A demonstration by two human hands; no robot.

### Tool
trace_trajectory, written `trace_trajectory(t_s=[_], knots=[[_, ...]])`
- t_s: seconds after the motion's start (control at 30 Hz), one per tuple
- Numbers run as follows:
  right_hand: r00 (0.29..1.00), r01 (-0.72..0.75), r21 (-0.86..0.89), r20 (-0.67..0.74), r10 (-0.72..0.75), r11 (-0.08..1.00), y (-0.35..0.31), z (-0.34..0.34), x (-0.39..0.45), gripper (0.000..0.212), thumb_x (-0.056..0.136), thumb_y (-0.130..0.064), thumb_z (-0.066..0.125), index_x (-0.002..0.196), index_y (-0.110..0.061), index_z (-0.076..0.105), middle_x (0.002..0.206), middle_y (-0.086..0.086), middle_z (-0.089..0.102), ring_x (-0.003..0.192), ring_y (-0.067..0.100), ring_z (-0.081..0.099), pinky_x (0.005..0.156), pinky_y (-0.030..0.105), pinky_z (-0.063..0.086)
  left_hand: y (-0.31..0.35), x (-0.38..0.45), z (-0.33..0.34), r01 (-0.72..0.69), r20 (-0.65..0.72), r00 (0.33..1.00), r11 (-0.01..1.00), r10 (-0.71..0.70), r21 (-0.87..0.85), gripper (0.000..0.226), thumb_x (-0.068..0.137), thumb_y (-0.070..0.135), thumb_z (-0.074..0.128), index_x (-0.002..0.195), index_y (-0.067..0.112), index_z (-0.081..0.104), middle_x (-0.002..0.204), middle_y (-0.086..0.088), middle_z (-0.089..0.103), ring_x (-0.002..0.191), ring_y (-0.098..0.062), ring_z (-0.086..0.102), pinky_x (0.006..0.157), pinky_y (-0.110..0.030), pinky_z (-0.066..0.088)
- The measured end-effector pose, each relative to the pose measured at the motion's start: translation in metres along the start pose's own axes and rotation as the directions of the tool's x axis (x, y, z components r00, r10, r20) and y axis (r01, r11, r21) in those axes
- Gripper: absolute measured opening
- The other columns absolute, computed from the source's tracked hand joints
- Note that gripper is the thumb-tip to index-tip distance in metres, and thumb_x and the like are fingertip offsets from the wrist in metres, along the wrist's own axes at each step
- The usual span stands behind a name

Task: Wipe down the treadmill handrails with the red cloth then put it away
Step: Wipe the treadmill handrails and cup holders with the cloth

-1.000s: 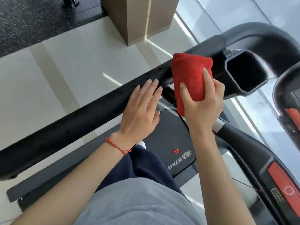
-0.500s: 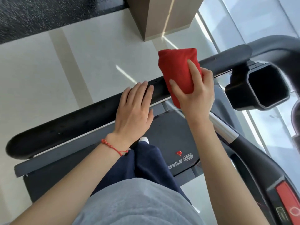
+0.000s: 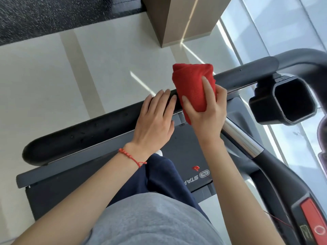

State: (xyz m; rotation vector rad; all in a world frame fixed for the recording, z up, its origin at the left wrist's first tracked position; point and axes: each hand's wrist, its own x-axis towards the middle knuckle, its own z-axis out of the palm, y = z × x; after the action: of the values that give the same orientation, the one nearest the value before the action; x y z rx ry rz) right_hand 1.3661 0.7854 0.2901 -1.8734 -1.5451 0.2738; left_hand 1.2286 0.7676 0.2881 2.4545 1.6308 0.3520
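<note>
The black cup holder [image 3: 293, 101] at the far end of the handrail [image 3: 99, 128] looks dark inside, and I cannot tell what it holds. The red cloth [image 3: 193, 89] is draped over the handrail, with the right hand [image 3: 207, 117] clamping it, fingers [image 3: 208, 87] spread on top and thumb on its near side. Just beside it on the handrail, the left hand [image 3: 154, 124] rests flat, fingers straight and together.

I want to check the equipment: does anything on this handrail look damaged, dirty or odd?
Nothing looks damaged. The black handrail shows small specks or droplets on the part left of the left hand; what they are is unclear. The right hand holds the red cloth against the rail.
</note>
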Motion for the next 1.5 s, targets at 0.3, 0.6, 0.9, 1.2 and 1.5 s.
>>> trace_trajectory(t_s=[0.3,0.6,0.9,1.2,1.5], knots=[[0.995,-0.094,0.006,-0.03,0.094,0.996,-0.016,0.003,0.0,0.056,0.076,-0.04,0.068,0.126,-0.018,0.054,0.118,0.015,0.053,0.107,0.028,0.053,0.077,0.036,0.046,-0.017,-0.024,-0.019,0.107,-0.029,0.994,0.994,-0.107,0.007,0.05,0.079,0.012,0.061,0.125,-0.004,0.051,0.131,-0.025,0.05,0.121,-0.038,0.047,0.099,-0.053,0.038],[0.992,0.08,-0.03,0.105,-0.076,0.996,-0.025,0.008,-0.014,0.056,0.075,-0.041,0.07,0.124,-0.017,0.055,0.113,0.017,0.055,0.097,0.031,0.055,0.071,0.031,0.042,-0.031,-0.052,-0.024,0.178,-0.068,0.982,0.984,-0.175,0.033,0.05,0.075,0.009,0.065,0.122,-0.005,0.054,0.127,-0.025,0.053,0.116,-0.039,0.052,0.098,-0.053,0.038],[0.989,0.074,0.017,0.129,-0.075,0.997,-0.05,0.02,-0.038,0.056,0.075,-0.039,0.071,0.124,-0.017,0.055,0.115,0.017,0.054,0.099,0.031,0.054,0.068,0.028,0.039,-0.031,-0.076,-0.018,0.19,-0.095,0.978,0.981,-0.185,0.048,0.049,0.075,0.012,0.067,0.121,-0.004,0.055,0.126,-0.024,0.055,0.115,-0.038,0.053,0.099,-0.052,0.038],[0.996,0.046,0.057,0.079,-0.05,0.997,-0.04,0.018,-0.029,0.056,0.076,-0.04,0.069,0.126,-0.017,0.054,0.117,0.016,0.053,0.106,0.03,0.053,0.071,0.035,0.045,-0.035,-0.084,-0.01,0.168,-0.078,0.984,0.98,-0.16,0.11,0.051,0.077,0.012,0.063,0.125,-0.003,0.052,0.135,-0.022,0.049,0.123,-0.035,0.047,0.102,-0.051,0.037],[0.94,0.247,0.134,0.208,-0.27,0.96,-0.055,0.025,-0.052,0.057,0.075,-0.036,0.073,0.124,-0.013,0.055,0.113,0.019,0.055,0.097,0.032,0.054,0.068,0.032,0.044,-0.037,-0.106,-0.012,0.3,-0.198,0.94,0.95,-0.279,0.088,0.051,0.079,0.013,0.061,0.127,-0.002,0.05,0.135,-0.023,0.047,0.126,-0.037,0.043,0.105,-0.053,0.028]])
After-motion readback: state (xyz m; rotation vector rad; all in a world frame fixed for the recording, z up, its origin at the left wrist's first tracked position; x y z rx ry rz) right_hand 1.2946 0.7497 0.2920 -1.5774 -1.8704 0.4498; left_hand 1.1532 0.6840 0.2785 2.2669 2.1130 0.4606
